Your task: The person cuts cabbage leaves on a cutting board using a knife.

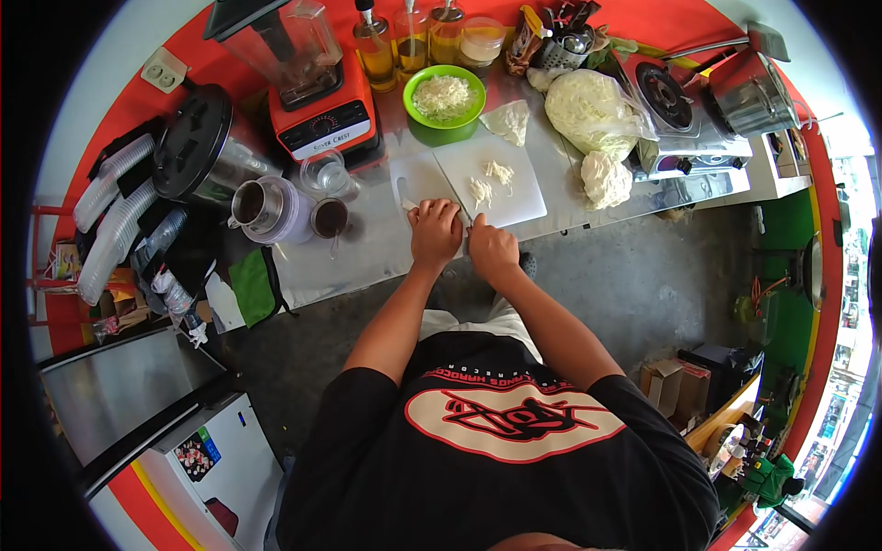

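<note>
On the white cutting board (519, 188), my left hand (435, 230) lies with its fingers curled over a pale piece, likely cabbage, mostly hidden underneath. Right beside it, my right hand (493, 246) is closed round the handle of a knife (453, 186); its thin blade seems to run away from me across the board. Two small heaps of shredded cabbage (497, 172) lie to the right of the blade. Beyond the board stands a green bowl (464, 131) filled with shredded cabbage (445, 97).
A bagged cabbage (595, 112), a loose pale cabbage chunk (606, 181) and a stove (691, 151) are to the right. Leftward stand a red blender (323, 124), a glass of dark liquid (329, 219) and a metal cup (257, 208). Oil bottles (411, 41) line the back.
</note>
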Tool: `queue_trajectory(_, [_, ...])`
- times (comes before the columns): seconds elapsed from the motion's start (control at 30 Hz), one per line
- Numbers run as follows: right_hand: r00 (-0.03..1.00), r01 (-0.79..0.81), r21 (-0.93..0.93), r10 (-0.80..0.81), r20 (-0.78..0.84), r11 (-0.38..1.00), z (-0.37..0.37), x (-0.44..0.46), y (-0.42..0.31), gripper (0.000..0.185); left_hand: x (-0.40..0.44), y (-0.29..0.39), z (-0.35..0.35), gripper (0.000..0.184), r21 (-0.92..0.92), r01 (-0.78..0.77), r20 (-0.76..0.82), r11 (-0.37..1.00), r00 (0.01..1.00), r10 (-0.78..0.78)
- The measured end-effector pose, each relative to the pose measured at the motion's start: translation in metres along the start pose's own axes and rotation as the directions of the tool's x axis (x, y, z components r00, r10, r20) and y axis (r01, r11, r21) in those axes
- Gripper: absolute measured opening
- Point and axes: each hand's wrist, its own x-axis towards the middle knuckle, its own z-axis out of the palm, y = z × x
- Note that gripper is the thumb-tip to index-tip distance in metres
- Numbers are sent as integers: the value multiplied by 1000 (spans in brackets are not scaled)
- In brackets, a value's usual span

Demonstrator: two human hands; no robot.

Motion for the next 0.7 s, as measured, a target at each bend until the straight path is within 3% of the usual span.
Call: queue_trajectory(0.7, [1000,-8,-14,8,-17,1000,9,0,0,26,-2,-2,3,15,8,0,-64,1000,998,1])
